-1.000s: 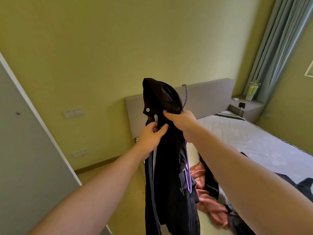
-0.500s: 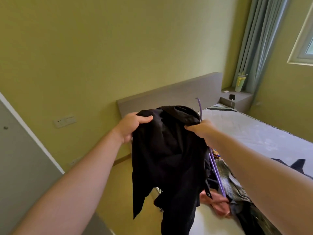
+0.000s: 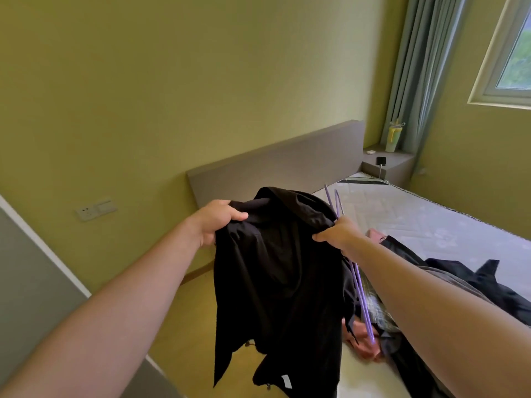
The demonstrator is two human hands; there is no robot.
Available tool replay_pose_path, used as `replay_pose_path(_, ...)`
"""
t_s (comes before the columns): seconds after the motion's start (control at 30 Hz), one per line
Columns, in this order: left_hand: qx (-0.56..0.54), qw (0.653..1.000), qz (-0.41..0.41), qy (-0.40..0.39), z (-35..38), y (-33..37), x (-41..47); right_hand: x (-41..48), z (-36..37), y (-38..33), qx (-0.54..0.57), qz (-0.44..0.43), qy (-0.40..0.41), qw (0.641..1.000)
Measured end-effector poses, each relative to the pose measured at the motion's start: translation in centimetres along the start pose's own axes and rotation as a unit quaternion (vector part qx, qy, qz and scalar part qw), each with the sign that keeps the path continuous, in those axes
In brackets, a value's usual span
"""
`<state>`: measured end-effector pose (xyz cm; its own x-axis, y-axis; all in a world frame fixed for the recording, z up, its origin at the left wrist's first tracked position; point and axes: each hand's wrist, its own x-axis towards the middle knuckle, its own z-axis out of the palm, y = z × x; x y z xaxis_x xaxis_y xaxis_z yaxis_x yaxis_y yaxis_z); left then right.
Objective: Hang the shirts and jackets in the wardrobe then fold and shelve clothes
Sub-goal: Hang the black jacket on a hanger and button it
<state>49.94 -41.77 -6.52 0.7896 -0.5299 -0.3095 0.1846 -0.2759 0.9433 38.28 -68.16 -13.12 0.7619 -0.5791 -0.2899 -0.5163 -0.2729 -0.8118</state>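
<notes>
Both arms reach forward and hold a black jacket up in the air over the floor beside the bed. The left hand is closed on the garment's upper left edge, thumb on top and fingers tucked behind the cloth. The right hand is closed on the upper right edge and also grips a purple hanger, whose hook sticks up above the fingers while its thin bars slant down past the forearm (whether any of it sits inside the jacket cannot be told). The jacket hangs loose between the 2 hands, a white label showing near its hem. On the bed lie a pink garment, a plaid shirt and dark clothing.
</notes>
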Motion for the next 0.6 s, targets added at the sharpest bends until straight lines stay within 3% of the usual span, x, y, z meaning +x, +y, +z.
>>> replay_pose_path(0.2,-0.053,0.992,0.03,0.112,0.1,-0.2,1.4,-1.1,0.9,0.4,-0.026,-0.012,-0.006,1.0)
replay_pose_path(0.4,0.171,0.977,-0.002,0.13,1.4,-2.8,2.3,-3.7,3.0,0.1,0.024,-0.032,-0.029,0.999)
replay_pose_path(0.6,0.136,0.969,-0.025,0.207,1.4,-6.9,2.7,-5.0,4.5,0.5,0.095,-0.03,-0.043,0.994)
